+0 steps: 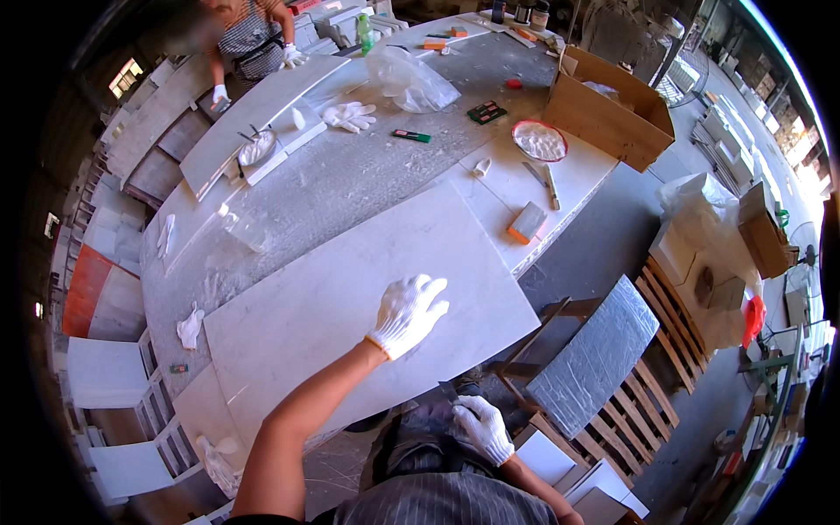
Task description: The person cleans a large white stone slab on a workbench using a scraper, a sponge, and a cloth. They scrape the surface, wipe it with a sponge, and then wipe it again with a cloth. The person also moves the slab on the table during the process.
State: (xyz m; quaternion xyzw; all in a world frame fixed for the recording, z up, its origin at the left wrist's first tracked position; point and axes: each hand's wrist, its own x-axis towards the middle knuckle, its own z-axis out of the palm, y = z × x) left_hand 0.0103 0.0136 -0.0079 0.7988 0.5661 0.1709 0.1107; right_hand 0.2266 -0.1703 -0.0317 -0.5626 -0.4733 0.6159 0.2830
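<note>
A large white-grey stone slab (367, 289) lies along the near edge of the work table. Over its right half is my left hand (409, 315) in a white knit glove, palm down and fingers apart; I cannot tell whether it touches the surface. Close to my body, past the slab's front edge, my gloved right hand (483, 429) is closed around a thin dark blade-like tool (448, 390). The tool's handle is hidden in the fist.
An orange-and-grey block (527, 223), a knife (552, 188), a red-rimmed bowl of white paste (540, 141) and a cardboard box (608, 109) stand beyond the slab. A grey stone piece (595, 357) rests at right. Another gloved person (254, 39) works at far left.
</note>
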